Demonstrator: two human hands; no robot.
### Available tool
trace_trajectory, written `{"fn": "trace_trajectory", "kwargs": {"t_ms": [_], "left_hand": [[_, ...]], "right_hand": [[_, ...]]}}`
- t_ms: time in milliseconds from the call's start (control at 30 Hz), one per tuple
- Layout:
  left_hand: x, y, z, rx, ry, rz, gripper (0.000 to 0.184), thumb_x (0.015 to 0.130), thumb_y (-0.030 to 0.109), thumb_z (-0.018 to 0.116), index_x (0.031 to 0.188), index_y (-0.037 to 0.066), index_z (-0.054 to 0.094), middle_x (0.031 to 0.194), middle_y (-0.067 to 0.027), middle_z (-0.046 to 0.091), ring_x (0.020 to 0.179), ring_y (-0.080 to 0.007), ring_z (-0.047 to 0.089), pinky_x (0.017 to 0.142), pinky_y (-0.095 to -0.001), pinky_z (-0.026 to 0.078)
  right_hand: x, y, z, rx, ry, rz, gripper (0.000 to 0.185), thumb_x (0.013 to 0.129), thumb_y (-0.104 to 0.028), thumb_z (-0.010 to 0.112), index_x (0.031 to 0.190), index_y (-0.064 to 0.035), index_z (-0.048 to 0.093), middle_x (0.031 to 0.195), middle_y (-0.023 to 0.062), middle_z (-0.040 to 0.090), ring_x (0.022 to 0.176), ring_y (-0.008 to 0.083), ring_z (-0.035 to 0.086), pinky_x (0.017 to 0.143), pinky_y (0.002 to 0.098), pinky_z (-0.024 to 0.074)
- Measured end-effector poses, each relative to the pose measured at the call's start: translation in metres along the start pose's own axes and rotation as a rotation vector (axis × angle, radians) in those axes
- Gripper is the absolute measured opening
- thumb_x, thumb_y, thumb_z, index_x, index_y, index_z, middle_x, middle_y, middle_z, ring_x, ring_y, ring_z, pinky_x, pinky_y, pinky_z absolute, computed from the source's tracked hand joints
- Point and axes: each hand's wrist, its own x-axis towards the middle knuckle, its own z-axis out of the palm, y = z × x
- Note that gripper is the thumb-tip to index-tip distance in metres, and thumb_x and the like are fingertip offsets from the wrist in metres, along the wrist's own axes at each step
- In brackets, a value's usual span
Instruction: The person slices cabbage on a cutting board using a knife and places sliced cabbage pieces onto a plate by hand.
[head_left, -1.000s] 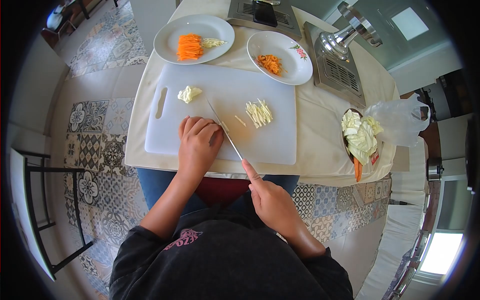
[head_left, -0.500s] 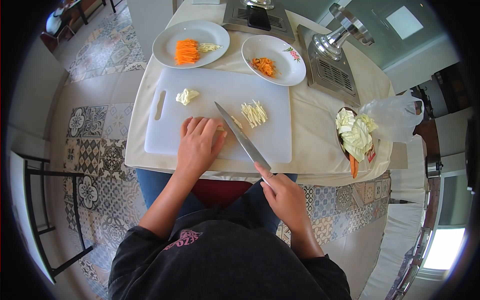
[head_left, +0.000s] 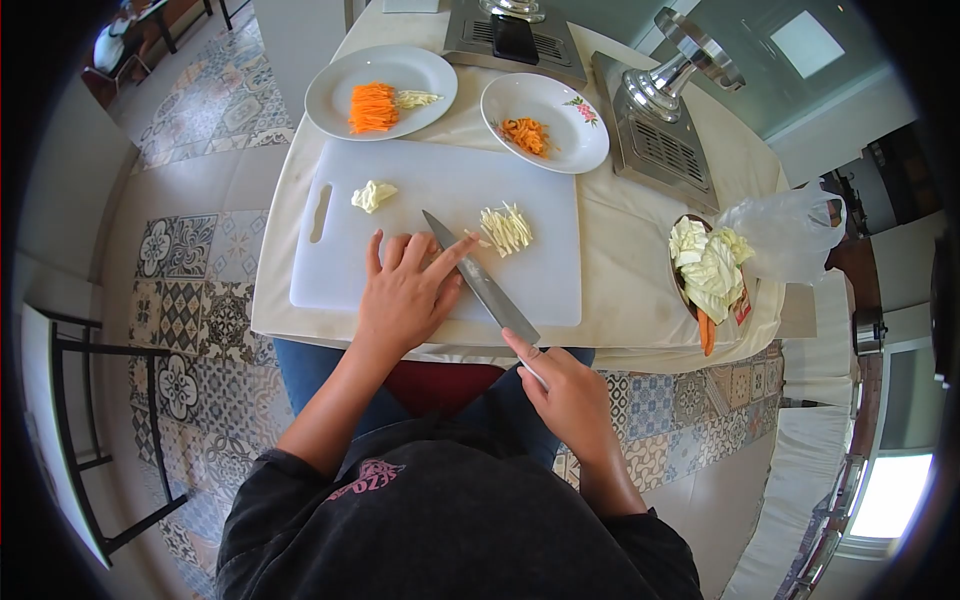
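My right hand (head_left: pixel 567 386) grips the handle of a kitchen knife (head_left: pixel 484 287), its blade slanting up and left across the white cutting board (head_left: pixel 330 270). My left hand (head_left: pixel 410 292) is open over the board with its fingers apart. Its index finger reaches across the blade towards a few pale slivers beside a pile of shredded cabbage (head_left: pixel 506 230). What lies under the palm is hidden. A crumpled piece of cabbage leaf (head_left: pixel 373 196) rests at the board's upper left.
Behind the board are a plate (head_left: pixel 330 88) with carrot strips (head_left: pixel 373 107) and cabbage shreds, and a flowered bowl (head_left: pixel 575 145) with carrot shavings. Metal stands (head_left: pixel 655 150) and a phone (head_left: pixel 514 38) sit farther back. Cabbage leaves (head_left: pixel 710 265), carrots and a plastic bag (head_left: pixel 790 235) are at right.
My left hand has spread its fingers, and its index finger has stretched right over the blade towards the slivers. The knife stays nearly in place in my right hand.
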Motion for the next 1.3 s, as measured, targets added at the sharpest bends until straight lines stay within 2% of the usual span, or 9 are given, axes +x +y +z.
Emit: {"fn": "trace_trajectory", "kwargs": {"t_ms": [167, 267, 467, 567, 767, 967, 1067, 1167, 1300], "left_hand": [[-0.004, -0.012, 0.011, -0.190, 0.192, -0.136, 0.037, 0.087, 0.013, 0.069, 0.123, 0.017, 0.064, 0.104, -0.0055, 0.063, 0.108, -0.0259, 0.058, 0.112, -0.0545, 0.032], [-0.009, -0.020, 0.014, -0.224, 0.243, -0.153, 0.025, 0.083, 0.007, 0.072, 0.106, 0.014, 0.069, 0.100, -0.0039, 0.065, 0.106, -0.0258, 0.060, 0.112, -0.0523, 0.033], [-0.009, -0.015, 0.008, -0.159, 0.243, -0.090, 0.013, 0.079, 0.006, 0.076, 0.090, 0.012, 0.073, 0.095, 0.0015, 0.068, 0.105, -0.0229, 0.061, 0.110, -0.0539, 0.034], [-0.009, -0.015, 0.009, -0.127, 0.236, -0.064, 0.013, 0.079, 0.007, 0.077, 0.090, 0.013, 0.074, 0.095, 0.0027, 0.069, 0.104, -0.0220, 0.061, 0.110, -0.0537, 0.034], [-0.009, -0.014, 0.010, -0.095, 0.223, -0.076, 0.014, 0.078, 0.008, 0.077, 0.091, 0.014, 0.075, 0.098, 0.0032, 0.070, 0.106, -0.0225, 0.061, 0.110, -0.0546, 0.034], [-0.008, -0.013, 0.010, -0.058, 0.251, -0.102, 0.015, 0.076, 0.010, 0.078, 0.090, 0.015, 0.075, 0.111, 0.0019, 0.067, 0.112, -0.0256, 0.059, 0.110, -0.0551, 0.034], [-0.008, -0.013, 0.010, -0.071, 0.231, -0.113, 0.008, 0.079, 0.012, 0.078, 0.086, 0.012, 0.074, 0.113, 0.0019, 0.066, 0.115, -0.0247, 0.057, 0.111, -0.0539, 0.033], [-0.008, -0.014, 0.010, -0.082, 0.212, -0.115, 0.009, 0.078, 0.011, 0.078, 0.087, 0.013, 0.074, 0.112, 0.0020, 0.066, 0.115, -0.0245, 0.057, 0.111, -0.0537, 0.033], [-0.008, -0.014, 0.011, -0.077, 0.218, -0.114, 0.011, 0.077, 0.011, 0.078, 0.087, 0.013, 0.074, 0.111, 0.0018, 0.066, 0.114, -0.0247, 0.058, 0.111, -0.0538, 0.033]], "right_hand": [[-0.001, -0.001, -0.002, 0.057, -0.011, 0.012, 0.056, 0.093, -0.016, 0.065, 0.145, -0.0323, 0.055, 0.078, 0.0053, 0.059, 0.068, 0.0255, 0.063, 0.060, 0.0402, 0.0521], [-0.003, -0.003, -0.005, 0.105, -0.046, 0.036, 0.055, 0.094, -0.015, 0.064, 0.146, -0.0314, 0.053, 0.076, 0.0061, 0.059, 0.069, 0.0265, 0.063, 0.062, 0.0411, 0.0517], [-0.003, -0.011, -0.009, 0.445, -0.065, 0.024, 0.052, 0.099, -0.013, 0.058, 0.150, -0.0189, 0.048, 0.079, 0.0173, 0.061, 0.069, 0.0353, 0.060, 0.067, 0.0426, 0.0487], [-0.002, -0.015, -0.006, 0.547, -0.089, 0.022, 0.052, 0.100, -0.011, 0.057, 0.150, -0.0138, 0.047, 0.078, 0.0219, 0.059, 0.069, 0.0380, 0.059, 0.067, 0.0420, 0.0477], [0.000, -0.017, -0.003, 0.541, -0.137, 0.051, 0.053, 0.100, -0.010, 0.057, 0.151, -0.0134, 0.045, 0.076, 0.0227, 0.059, 0.067, 0.0387, 0.058, 0.067, 0.0422, 0.0479], [-0.002, -0.017, -0.011, 0.564, -0.155, 0.012, 0.054, 0.101, -0.010, 0.056, 0.152, -0.0122, 0.042, 0.081, 0.0263, 0.063, 0.072, 0.0415, 0.063, 0.068, 0.0424, 0.0494], [0.000, -0.026, -0.037, 0.530, -0.315, 0.137, 0.053, 0.101, -0.010, 0.054, 0.153, -0.0117, 0.042, 0.085, 0.0272, 0.065, 0.075, 0.0422, 0.065, 0.069, 0.0420, 0.0508], [0.005, -0.025, -0.035, 0.546, -0.325, 0.150, 0.054, 0.101, -0.010, 0.054, 0.153, -0.0118, 0.041, 0.087, 0.0269, 0.066, 0.076, 0.0425, 0.066, 0.071, 0.0418, 0.0519], [0.016, -0.018, -0.004, 0.543, -0.200, 0.044, 0.055, 0.100, -0.011, 0.055, 0.153, -0.0138, 0.042, 0.084, 0.0248, 0.066, 0.075, 0.0407, 0.065, 0.070, 0.0441, 0.0517]]}}
